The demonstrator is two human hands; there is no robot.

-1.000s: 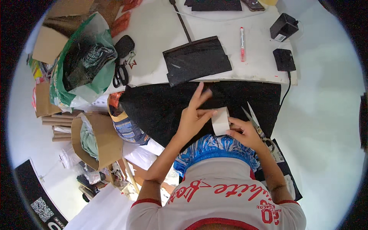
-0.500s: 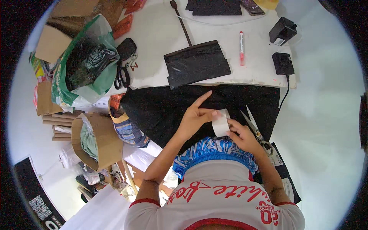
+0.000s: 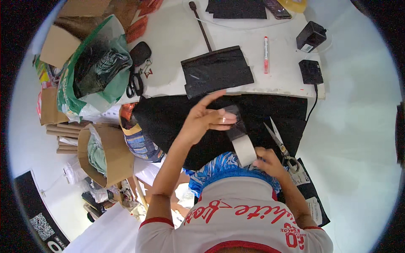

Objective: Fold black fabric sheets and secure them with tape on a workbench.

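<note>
My right hand (image 3: 271, 162) grips a roll of clear tape (image 3: 244, 151) by its side, over my lap. A see-through strip (image 3: 236, 122) runs up from the roll. My left hand (image 3: 201, 121) pinches the strip's free end between thumb and fingers, with the index finger stretched out. Beneath the hands spreads a black cloth (image 3: 177, 122). Right of them, partly open scissors (image 3: 282, 145) lie on the cloth. Just beyond, a black plastic packet (image 3: 217, 71) rests flat at the front of the white table (image 3: 164, 63).
On the table are a red-and-white marker (image 3: 266, 55), two black boxy devices (image 3: 311, 36), a phone (image 3: 277, 8), a dark rod (image 3: 201, 29) and black-handled scissors (image 3: 135, 84). At left stand a green-and-white bag (image 3: 67, 95) and an open carton (image 3: 116, 156).
My left hand has moved left and away from the roll, drawing out a clear strip. My right hand has shifted slightly nearer to me with the roll.
</note>
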